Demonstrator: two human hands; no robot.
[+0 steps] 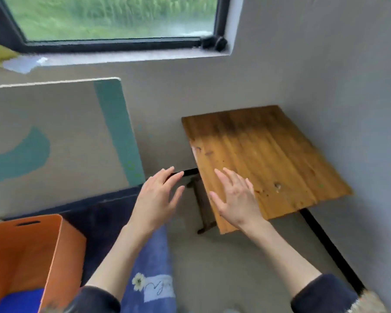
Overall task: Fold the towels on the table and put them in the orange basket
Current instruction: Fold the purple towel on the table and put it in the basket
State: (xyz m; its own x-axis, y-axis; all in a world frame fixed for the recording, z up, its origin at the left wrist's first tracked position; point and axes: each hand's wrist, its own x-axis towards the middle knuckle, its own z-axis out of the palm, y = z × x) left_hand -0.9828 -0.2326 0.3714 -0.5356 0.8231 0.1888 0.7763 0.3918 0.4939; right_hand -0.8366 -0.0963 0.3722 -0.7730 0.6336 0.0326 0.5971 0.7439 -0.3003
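A small wooden table [269, 154] stands in the corner at the right, and no towel shows on its top. The orange basket [61, 240] sits at the lower left; a bright blue towel [20, 300] lies inside it at the bottom. A lighter blue towel with a flower patch [154, 279] lies below my left forearm, between the basket and the floor. My left hand [158, 197] hovers with fingers spread, left of the table. My right hand [235, 197] hovers flat over the table's near left edge. Neither hand holds anything.
A large cardboard box with teal markings [54, 136] leans against the wall at the left. A window [113, 19] is above it. Grey walls close in the table at the back and right. A dark blue mat [104, 213] covers the floor behind the basket.
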